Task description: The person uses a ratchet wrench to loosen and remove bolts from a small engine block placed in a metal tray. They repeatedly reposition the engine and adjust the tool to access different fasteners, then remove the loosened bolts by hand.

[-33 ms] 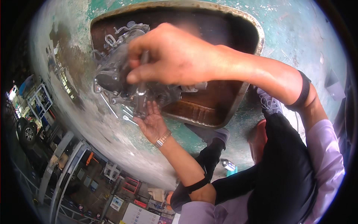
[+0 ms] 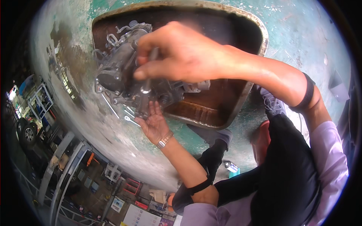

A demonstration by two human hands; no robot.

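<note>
A dark grey metal engine unit [image 2: 122,62] with hoses and brackets lies over the left part of a rusty metal tray [image 2: 264,41]. Above it my right hand [image 2: 181,51], blurred by motion, is closed around a slim metal wrench-like tool [image 2: 145,89]. The tool's shiny round end shows below the fingers; its exact kind is smeared. At the unit's near edge my left hand [image 2: 155,126] lies palm up, fingers stretched out. Its fingertips are against or just beside a cylindrical part [image 2: 143,107] of the unit; I cannot tell if they touch.
On the floor beside the unit lie a ratchet wrench [image 2: 131,120] and a thin metal rod [image 2: 110,106]. A spray can [image 2: 231,165] and a red container [image 2: 261,141] stand near my legs. Workshop racks [image 2: 68,158] and a vehicle wheel [image 2: 28,135] show at the left.
My right hand has shifted a little to the right and up, the tool in it. My left hand and the engine unit stay where they were.
</note>
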